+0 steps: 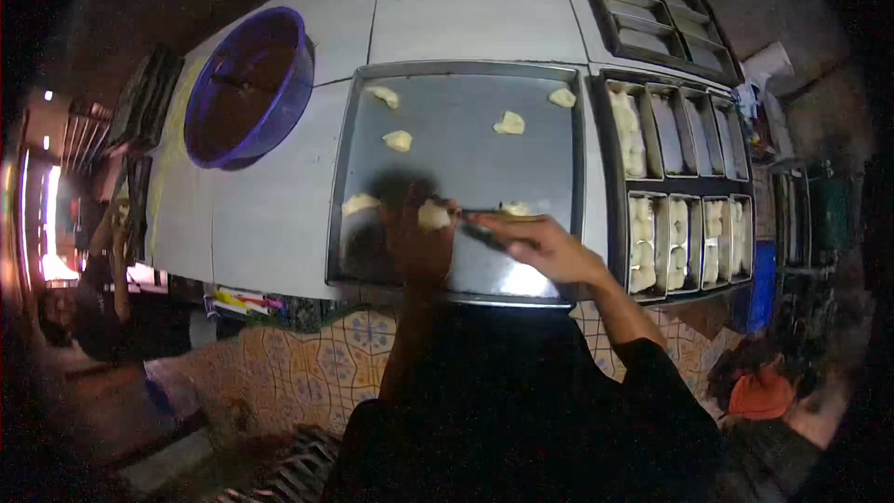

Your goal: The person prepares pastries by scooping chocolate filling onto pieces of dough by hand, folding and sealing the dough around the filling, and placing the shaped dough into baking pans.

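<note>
A large shallow metal baking tray (466, 67) lies on the table in front of me. Over its near half my left hand (424, 247), in deep shadow, pinches a pale lump of dough (433, 216). From the right comes my right hand (554, 253), fingers closed round a slim dark tool (480, 230) whose tip points at that lump; its exact kind is too blurred to tell. Several other pale lumps sit apart on the tray, among them one dough lump (508, 123) farther off and another dough lump (398, 141) to its left. A dough piece (515, 209) lies just beyond my right hand.
A purple basin (300, 37) with brown contents stands to the left. Joined loaf pans (684, 185), several holding pale dough, sit right of the tray. Behind them is another loaf-pan set (666, 26). Patterned tiles (307, 354) cover the floor. A person (112, 317) is dimly visible far left.
</note>
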Demonstrator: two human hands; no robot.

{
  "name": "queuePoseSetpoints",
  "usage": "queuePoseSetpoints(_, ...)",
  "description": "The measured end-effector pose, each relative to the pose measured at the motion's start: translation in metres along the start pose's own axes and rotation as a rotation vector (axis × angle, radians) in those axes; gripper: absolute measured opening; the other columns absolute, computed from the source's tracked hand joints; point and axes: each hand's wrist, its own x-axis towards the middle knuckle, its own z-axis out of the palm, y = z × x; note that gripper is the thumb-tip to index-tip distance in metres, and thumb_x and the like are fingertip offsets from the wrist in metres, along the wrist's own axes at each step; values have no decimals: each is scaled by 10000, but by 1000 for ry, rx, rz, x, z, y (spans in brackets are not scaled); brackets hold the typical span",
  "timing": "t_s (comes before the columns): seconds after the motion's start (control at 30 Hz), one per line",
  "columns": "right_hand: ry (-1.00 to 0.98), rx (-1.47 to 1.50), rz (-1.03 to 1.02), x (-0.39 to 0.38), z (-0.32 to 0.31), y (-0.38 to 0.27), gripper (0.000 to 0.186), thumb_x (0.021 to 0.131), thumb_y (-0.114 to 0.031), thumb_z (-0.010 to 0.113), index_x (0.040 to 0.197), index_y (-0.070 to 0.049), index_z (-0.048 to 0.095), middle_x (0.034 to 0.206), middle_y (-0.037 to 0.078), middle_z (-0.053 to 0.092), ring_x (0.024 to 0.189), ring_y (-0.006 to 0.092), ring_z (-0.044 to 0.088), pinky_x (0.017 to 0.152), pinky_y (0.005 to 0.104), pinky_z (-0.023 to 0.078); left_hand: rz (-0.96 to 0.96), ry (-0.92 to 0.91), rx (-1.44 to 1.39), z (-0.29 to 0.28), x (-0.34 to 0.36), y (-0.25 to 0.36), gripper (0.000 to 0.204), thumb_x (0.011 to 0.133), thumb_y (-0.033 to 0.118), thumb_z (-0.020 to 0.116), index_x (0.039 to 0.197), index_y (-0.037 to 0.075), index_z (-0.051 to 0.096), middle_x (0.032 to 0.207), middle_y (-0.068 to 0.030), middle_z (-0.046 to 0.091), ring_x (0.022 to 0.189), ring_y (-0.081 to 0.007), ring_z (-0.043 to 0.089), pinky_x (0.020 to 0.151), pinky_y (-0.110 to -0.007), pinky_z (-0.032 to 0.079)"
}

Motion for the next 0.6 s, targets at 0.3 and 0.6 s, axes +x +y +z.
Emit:
queuePoseSetpoints(0.3,-79,-498,-173,56,130,5,710,857,-243,557,1416,49,230,1477,238,230,1363,378,243,1113,474,205,297,65,534,-46,30,23,619,948,552,302,1338,80,396,1000,-121,516,1004,-262,521,993,-561,331)
queuePoseSetpoints(0.6,176,-331,-70,86,160,-14,435,841,-192,648,1212,5,537,1232,198,533,1131,298,527,956,380,435,24,188,8,2,26,94,399,927,303,515,1240,57,481,805,-50,519,787,-198,546,765,-397,472)
